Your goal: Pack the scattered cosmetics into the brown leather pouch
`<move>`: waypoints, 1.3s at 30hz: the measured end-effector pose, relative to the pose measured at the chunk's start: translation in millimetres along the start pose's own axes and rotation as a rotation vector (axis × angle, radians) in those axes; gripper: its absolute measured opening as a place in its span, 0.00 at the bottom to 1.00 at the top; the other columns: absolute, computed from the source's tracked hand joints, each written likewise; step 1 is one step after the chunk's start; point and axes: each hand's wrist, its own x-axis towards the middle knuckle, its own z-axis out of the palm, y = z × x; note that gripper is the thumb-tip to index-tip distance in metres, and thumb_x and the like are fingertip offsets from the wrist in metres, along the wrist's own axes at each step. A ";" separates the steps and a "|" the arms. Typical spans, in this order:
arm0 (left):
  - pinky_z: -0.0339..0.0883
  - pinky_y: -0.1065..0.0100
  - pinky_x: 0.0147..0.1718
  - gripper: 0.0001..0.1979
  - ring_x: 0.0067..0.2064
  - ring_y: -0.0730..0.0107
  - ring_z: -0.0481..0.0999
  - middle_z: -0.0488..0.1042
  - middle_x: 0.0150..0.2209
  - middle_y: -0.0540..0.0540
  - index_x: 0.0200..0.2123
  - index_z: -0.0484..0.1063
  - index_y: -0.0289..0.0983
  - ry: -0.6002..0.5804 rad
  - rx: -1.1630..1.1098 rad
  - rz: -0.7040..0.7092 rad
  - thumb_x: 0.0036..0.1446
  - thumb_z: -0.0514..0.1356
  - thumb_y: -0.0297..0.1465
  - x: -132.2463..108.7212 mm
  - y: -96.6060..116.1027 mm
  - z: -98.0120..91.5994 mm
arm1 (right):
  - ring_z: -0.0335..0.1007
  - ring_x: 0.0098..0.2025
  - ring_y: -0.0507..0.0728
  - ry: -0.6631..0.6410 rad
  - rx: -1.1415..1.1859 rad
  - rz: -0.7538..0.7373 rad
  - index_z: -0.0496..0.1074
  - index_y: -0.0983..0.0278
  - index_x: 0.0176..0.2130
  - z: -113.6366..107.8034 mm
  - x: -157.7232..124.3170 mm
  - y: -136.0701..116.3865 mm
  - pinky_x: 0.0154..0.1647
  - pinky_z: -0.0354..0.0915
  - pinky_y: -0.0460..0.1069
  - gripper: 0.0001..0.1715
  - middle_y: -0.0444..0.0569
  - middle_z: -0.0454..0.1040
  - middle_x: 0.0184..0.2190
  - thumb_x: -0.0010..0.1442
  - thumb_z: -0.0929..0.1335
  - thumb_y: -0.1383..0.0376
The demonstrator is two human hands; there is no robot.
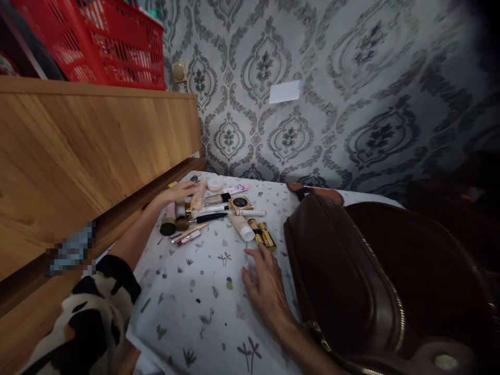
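Head view. One brown bag [336,276] bounds the right side of the cosmetics group; one wooden cabinet [97,135], carrying one red basket [117,47], bounds the left. Left hand [177,194]: extended at the beige tube [199,195]; grip cannot be determined. Right hand [267,289]: released, fingers spread, fingertips just beside two gold tubes [266,237]. Adjacent items: one white-capped tube [241,228], one square compact [241,204]. Surface: printed white sheet [219,312]. Rear: damask-patterned wall [289,130], one white rectangle [285,91].
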 end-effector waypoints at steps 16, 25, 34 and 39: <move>0.66 0.61 0.41 0.25 0.46 0.52 0.75 0.77 0.44 0.43 0.47 0.70 0.38 0.122 0.387 -0.029 0.57 0.56 0.52 -57.4 21.3 25.1 | 0.64 0.61 0.70 -0.030 -0.039 0.021 0.76 0.64 0.45 -1.1 3.0 -5.9 0.58 0.65 0.67 0.16 0.62 0.67 0.58 0.59 0.64 0.66; 0.64 0.51 0.54 0.26 0.57 0.46 0.70 0.72 0.56 0.39 0.55 0.68 0.39 0.053 0.386 0.197 0.59 0.63 0.46 -95.1 79.1 97.7 | 0.62 0.62 0.70 -0.089 -0.023 0.027 0.76 0.63 0.46 -7.5 4.7 -8.2 0.60 0.63 0.68 0.16 0.62 0.67 0.58 0.60 0.64 0.66; 0.66 0.53 0.52 0.21 0.49 0.54 0.72 0.73 0.43 0.41 0.47 0.72 0.38 0.170 0.276 0.272 0.68 0.50 0.48 -118.7 93.8 98.6 | 0.60 0.64 0.69 -0.116 0.047 0.063 0.67 0.70 0.58 -12.4 9.1 -13.6 0.64 0.60 0.66 0.28 0.64 0.66 0.60 0.59 0.64 0.66; 0.59 0.49 0.62 0.31 0.63 0.49 0.67 0.70 0.60 0.35 0.60 0.65 0.35 -0.010 0.153 0.177 0.67 0.48 0.52 -136.8 91.9 115.9 | 0.61 0.63 0.68 -0.124 0.147 0.086 0.61 0.69 0.62 -17.6 11.2 -15.8 0.64 0.60 0.65 0.38 0.63 0.67 0.60 0.52 0.64 0.69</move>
